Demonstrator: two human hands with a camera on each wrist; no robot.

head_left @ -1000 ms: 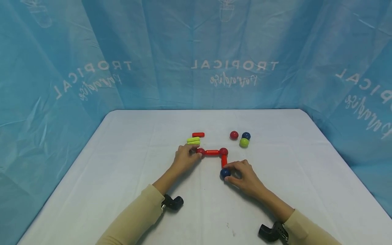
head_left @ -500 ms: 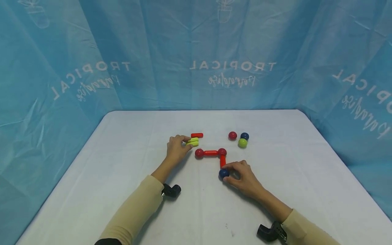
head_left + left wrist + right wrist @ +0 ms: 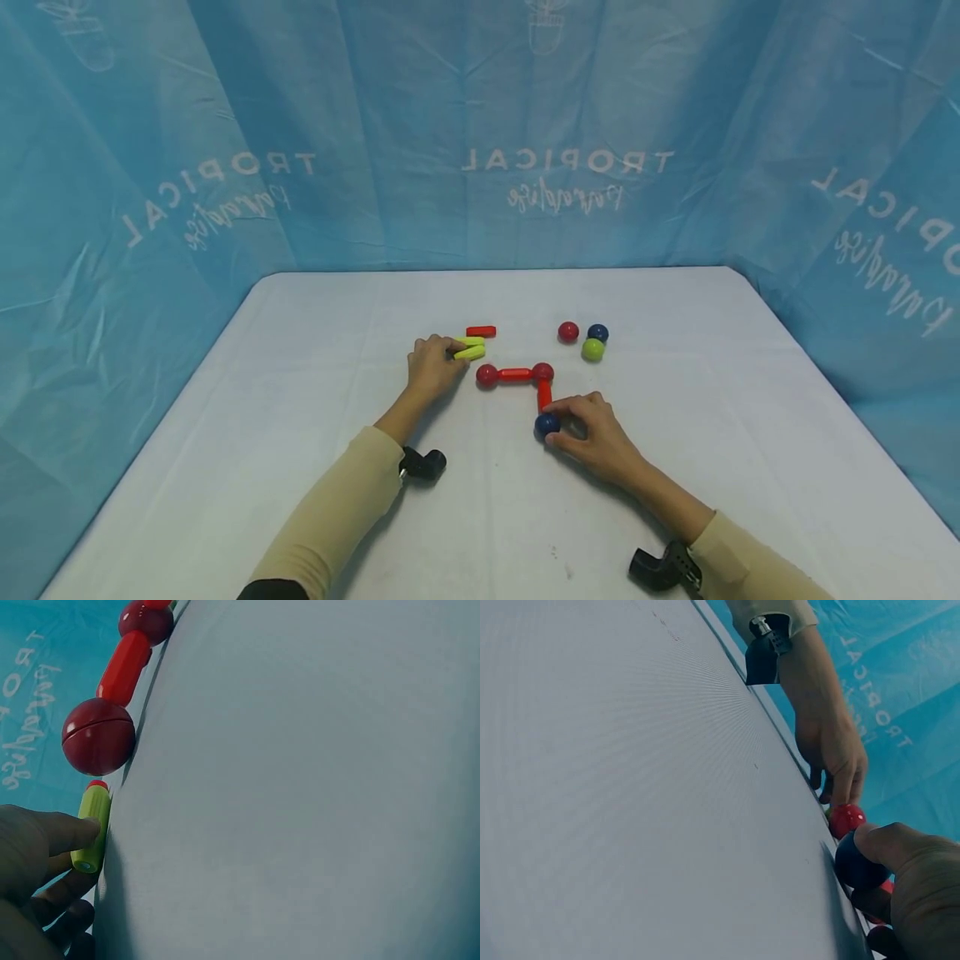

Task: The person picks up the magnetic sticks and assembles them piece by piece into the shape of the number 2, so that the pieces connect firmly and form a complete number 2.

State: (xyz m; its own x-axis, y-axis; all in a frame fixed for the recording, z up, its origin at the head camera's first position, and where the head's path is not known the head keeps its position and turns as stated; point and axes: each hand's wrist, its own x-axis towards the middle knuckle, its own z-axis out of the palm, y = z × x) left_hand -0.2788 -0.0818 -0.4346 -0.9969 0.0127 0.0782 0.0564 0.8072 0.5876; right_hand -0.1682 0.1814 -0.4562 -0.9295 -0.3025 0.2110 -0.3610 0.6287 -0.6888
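My right hand (image 3: 600, 437) pinches a dark blue ball (image 3: 547, 425) between thumb and fingers. The ball sits at the near end of a red rod (image 3: 544, 395), which meets a red ball (image 3: 543, 372) at a corner. From that corner a second red rod (image 3: 515, 375) runs left to another red ball (image 3: 487, 376). My left hand (image 3: 432, 367) holds a yellow-green rod (image 3: 91, 829), thumb on its near side and fingers behind. A second yellow-green rod (image 3: 472, 341) lies just beyond it, partly hidden by the fingers.
Behind the green rods lies a loose red rod (image 3: 481, 332). A red ball (image 3: 567, 332), a blue ball (image 3: 597, 332) and a green ball (image 3: 592, 350) sit grouped at the back right. A white-covered table (image 3: 337, 333) meets a blue curtain (image 3: 420, 225) behind.
My left hand has left the leftmost red ball, moved to the yellow-green rods and taken the nearer one, which is now angled away from the other. The right hand stays on the blue ball.
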